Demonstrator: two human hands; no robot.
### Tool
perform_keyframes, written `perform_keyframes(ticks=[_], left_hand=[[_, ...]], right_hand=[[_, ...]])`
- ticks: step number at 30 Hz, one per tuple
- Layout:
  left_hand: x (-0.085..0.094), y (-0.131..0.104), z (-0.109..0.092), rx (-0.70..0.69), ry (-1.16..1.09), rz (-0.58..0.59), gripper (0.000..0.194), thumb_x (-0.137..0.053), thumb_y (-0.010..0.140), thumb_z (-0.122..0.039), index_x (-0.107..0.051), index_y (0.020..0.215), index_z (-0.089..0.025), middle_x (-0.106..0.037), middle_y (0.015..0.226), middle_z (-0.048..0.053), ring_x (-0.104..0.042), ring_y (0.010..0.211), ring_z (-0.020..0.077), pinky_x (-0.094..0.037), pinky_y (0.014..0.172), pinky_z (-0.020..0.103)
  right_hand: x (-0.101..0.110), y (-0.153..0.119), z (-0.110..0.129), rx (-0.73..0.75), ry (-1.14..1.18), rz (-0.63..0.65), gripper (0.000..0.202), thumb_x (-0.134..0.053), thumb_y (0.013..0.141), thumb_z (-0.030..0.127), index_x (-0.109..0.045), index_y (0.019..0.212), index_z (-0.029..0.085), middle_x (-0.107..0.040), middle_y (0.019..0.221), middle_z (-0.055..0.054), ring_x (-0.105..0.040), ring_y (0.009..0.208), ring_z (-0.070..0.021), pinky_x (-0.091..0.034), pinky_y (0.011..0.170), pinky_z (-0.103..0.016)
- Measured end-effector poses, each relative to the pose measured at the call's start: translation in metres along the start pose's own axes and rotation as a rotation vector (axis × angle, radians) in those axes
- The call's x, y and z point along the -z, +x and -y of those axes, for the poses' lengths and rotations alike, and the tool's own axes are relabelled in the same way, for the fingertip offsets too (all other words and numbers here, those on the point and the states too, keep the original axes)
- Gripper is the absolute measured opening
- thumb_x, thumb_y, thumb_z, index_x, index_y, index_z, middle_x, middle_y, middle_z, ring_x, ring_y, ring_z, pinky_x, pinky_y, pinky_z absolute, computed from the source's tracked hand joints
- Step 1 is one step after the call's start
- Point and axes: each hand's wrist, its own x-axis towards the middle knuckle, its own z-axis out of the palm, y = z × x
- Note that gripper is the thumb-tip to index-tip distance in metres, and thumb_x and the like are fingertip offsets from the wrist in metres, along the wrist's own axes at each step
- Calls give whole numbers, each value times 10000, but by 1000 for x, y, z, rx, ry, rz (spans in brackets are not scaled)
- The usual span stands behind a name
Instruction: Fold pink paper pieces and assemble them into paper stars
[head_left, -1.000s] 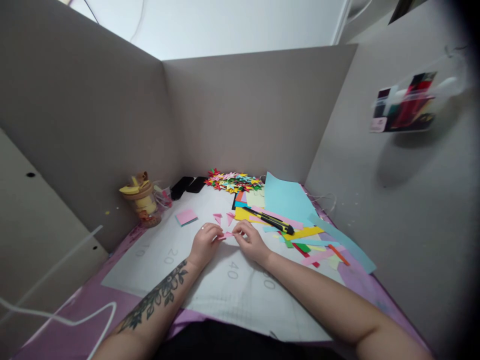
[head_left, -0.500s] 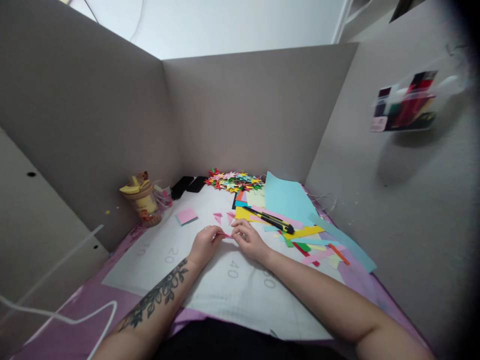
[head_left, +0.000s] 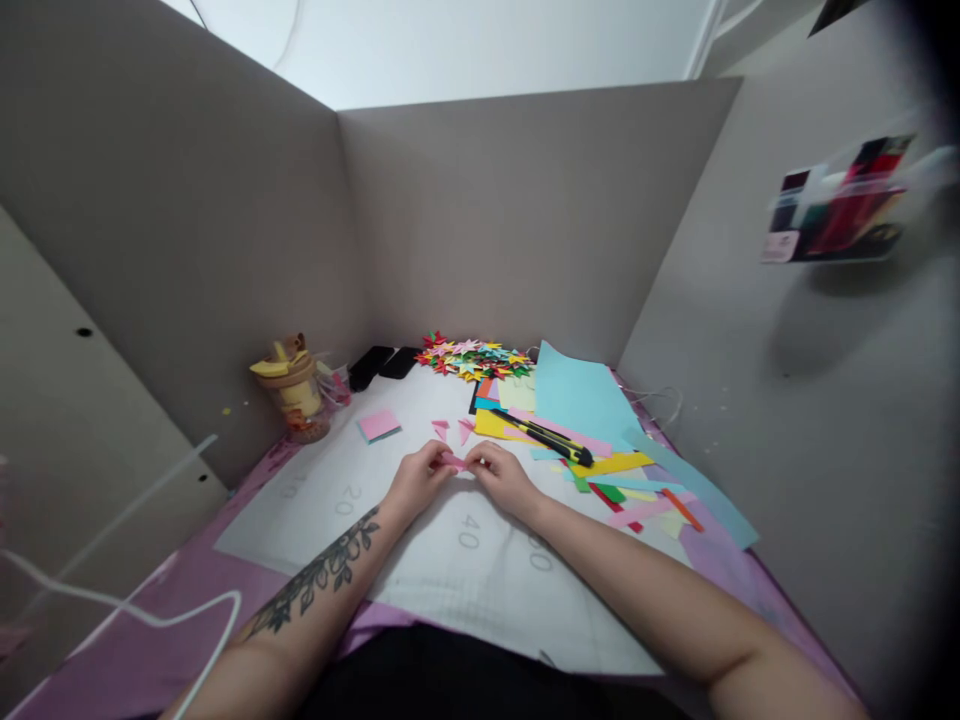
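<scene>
The pink strip [head_left: 454,461] is between the two hands, above the white sheet [head_left: 420,590]; whether it touches the sheet I cannot tell. Its long axis runs mostly side to side, the left end tilted slightly away from the person. The left hand [head_left: 416,477] pinches that end, the right hand [head_left: 504,480] the other. Just beyond, two folded pieces [head_left: 466,430] lie side by side, the right one's narrow tip pointing toward the person's left.

From here I see a craft cubicle [head_left: 187,230]: grey partition [head_left: 525,210] at the desk's [head_left: 199,577] twelve o'clock, paper stars [head_left: 474,359] heaped there.
</scene>
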Motion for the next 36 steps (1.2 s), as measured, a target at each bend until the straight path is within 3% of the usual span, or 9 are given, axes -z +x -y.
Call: perform_keyframes(ticks=[3,8,12,30,36], left_hand=[[-1,0,0,14,2,4,181,-595,733,-210,-548,907,-198,-616,783,-15,-587,723,122,-463,678,227],[0,2,-1,22,-31,8,179,-592,736,-224,-551,908,-193,-615,769,-15,-579,702,122,-456,656,224],[1,3,-2,40,-54,-3,175,-595,740,-240,-550,899,-184,-604,718,-23,-564,659,118,-440,621,220],[-7,0,-2,-39,0,8,245,-557,763,-230,-532,1004,-199,-590,764,-19,-533,646,112,-423,610,219],[-7,1,-4,-47,16,-19,259,-555,776,-267,-524,1023,-195,-599,759,-11,-541,630,117,-438,608,232]], right_hand=[[0,0,-1,-51,-3,-19,89,-515,760,129,-584,754,185,-580,739,0,-531,707,-138,-419,646,-260],[1,1,-2,19,-6,36,109,-538,772,126,-629,767,187,-622,799,-17,-558,792,-143,-425,697,-263],[0,0,-3,8,-13,58,103,-576,756,142,-644,816,193,-637,848,-25,-567,813,-146,-428,641,-241],[-4,0,-6,42,-73,5,105,-536,756,111,-596,759,196,-594,773,-14,-543,764,-150,-424,690,-268],[-4,0,-5,-30,-35,-47,87,-526,760,143,-574,811,196,-596,775,-5,-547,721,-141,-424,643,-257]])
